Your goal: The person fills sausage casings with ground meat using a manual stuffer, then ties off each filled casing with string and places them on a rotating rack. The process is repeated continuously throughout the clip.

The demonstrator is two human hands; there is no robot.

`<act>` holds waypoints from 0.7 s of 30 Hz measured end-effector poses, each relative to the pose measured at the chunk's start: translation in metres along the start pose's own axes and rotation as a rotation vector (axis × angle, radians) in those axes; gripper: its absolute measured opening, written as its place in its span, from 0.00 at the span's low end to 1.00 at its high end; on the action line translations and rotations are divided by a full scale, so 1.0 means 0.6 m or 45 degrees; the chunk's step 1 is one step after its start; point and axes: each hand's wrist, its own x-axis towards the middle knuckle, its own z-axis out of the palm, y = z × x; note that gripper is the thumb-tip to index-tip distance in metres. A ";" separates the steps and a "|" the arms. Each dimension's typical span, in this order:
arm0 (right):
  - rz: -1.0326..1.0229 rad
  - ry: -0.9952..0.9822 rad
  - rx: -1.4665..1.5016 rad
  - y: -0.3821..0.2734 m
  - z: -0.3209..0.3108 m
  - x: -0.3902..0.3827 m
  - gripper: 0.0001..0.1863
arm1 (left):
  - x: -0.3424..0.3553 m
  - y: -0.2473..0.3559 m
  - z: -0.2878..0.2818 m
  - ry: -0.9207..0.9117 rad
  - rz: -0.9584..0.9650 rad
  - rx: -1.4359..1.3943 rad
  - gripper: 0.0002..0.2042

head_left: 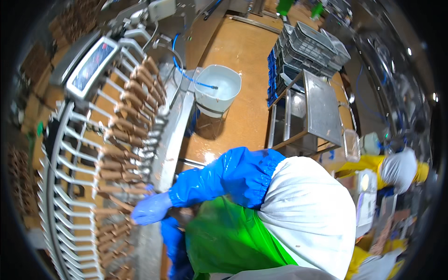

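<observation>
- Hanging sausages (123, 125) are crowding the metal counter's (175, 147) left edge.
- A white bucket (227, 91) is obstructing its right edge.
- Floor (252, 107) between bucket and metal cart (322, 109) is leaving room to pass.

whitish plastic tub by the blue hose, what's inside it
A thin blue hose reaches over the whitish plastic tub, its dark tip showing against the pale interior. The hose covers a strip; whether liquid's inside, I can't tell.

Lots of long, thin brown sausages (112, 175) hang in bunches from a curved row of white hooks (81, 214). Near the middle, one sausage slants, its right end lower than its left.
</observation>
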 end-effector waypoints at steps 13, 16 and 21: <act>0.325 -0.034 -0.110 0.059 -0.041 -0.019 0.19 | -0.016 0.199 -0.075 -0.240 0.208 0.838 0.10; 0.398 -0.001 -0.348 0.043 -0.020 0.000 0.20 | -0.007 0.185 -0.053 -0.110 -0.237 -0.106 0.11; 0.602 0.143 -0.179 0.099 0.090 0.018 0.18 | -0.027 0.127 -0.031 -0.100 -0.029 0.014 0.27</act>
